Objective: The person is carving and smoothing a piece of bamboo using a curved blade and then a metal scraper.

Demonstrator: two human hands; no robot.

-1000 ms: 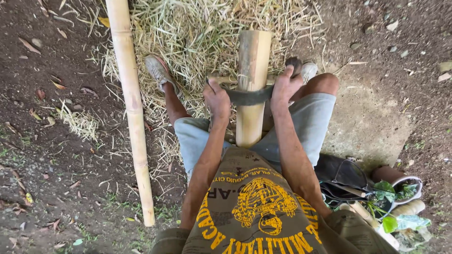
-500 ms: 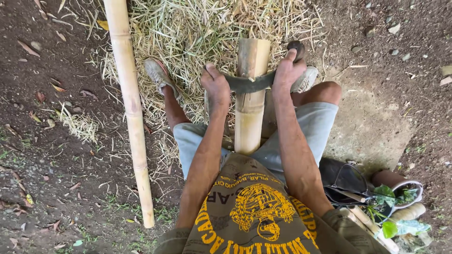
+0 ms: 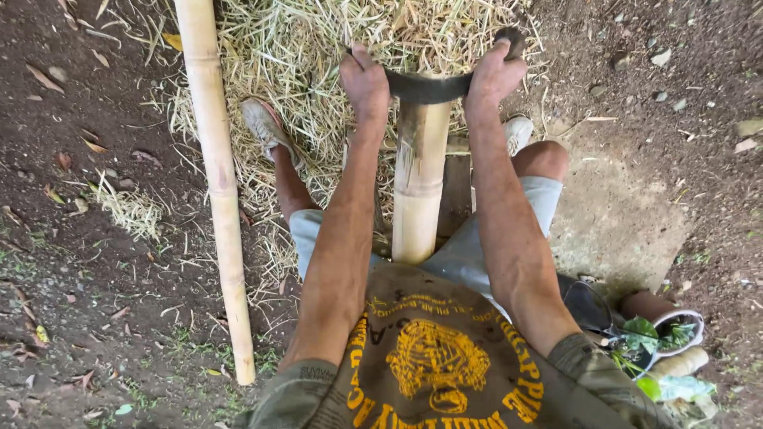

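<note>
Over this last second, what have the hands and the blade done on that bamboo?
Both hands, the left hand and the right hand, have pushed the curved blade along the bamboo pole, away from the body toward the far end above the straw shavings. The grip on both blade ends stayed the same. The second bamboo pole on the ground did not move.

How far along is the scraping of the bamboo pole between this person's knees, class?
Done: a thick heap of pale shavings covers the ground ahead. In hand: the left hand and right hand grip the ends of a curved dark blade laid across the far end of the bamboo pole. Left: a second bamboo pole lies untouched beside the left leg.
</note>
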